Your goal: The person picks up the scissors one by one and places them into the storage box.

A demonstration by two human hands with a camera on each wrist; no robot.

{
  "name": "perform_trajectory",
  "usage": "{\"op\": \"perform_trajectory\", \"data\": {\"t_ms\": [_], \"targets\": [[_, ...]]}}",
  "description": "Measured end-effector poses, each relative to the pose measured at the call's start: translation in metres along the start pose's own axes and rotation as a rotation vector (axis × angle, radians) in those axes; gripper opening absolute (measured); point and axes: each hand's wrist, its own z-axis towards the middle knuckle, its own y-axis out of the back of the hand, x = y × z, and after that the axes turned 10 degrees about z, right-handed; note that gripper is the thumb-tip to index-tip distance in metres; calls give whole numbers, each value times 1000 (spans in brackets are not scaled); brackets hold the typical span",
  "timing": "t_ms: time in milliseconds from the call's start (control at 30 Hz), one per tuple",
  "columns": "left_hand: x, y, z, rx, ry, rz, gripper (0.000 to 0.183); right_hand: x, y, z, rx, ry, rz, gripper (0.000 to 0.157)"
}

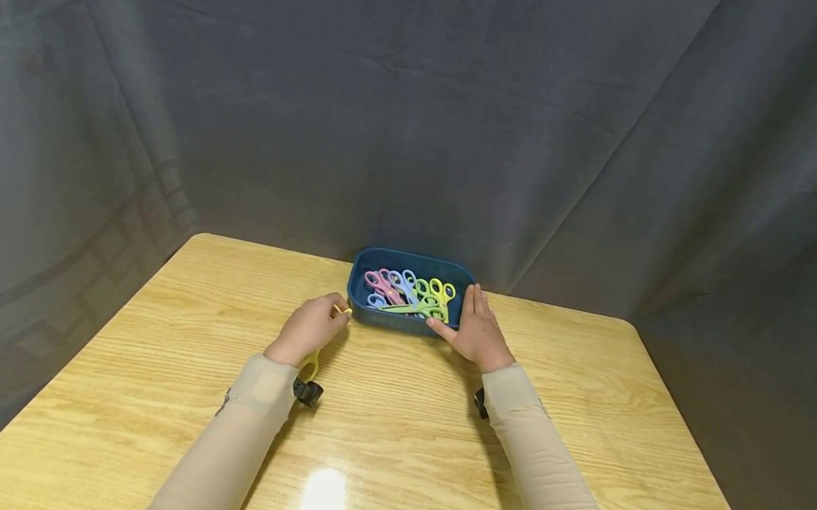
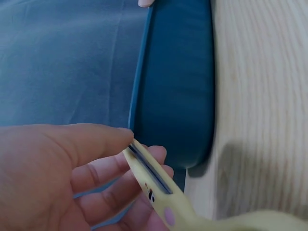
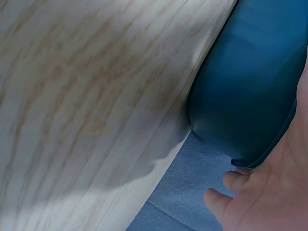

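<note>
A dark blue bin (image 1: 394, 323) stands at the far side of the table, holding several scissors with pink, blue, green and yellow-green handles. At its left end, my left hand (image 1: 310, 329) pinches a pair of yellow scissors (image 2: 161, 185) by the blade end, between thumb and fingers. The handle loops hang back toward the wrist, over the table. My left thumb is right at the bin's rim in the left wrist view. My right hand (image 1: 477, 334) rests on the bin's right front corner, fingers extended along the right side and thumb at the front rim.
The wooden table (image 1: 386, 423) reaches toward me, with its back edge just behind the bin. Grey cloth (image 1: 402, 116) hangs behind the table and along both sides. A small black wrist camera (image 1: 308, 392) sits at my left cuff.
</note>
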Motion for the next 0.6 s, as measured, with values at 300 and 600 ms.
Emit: {"op": "perform_trajectory", "data": {"t_ms": [300,600], "targets": [[-4,5,0,-73,-47,-78,19,-2,0,0,-4,0,11,115],[-7,8,1,-140,-58,-222,18,-4,1,1,-15,2,-6,116]]}}
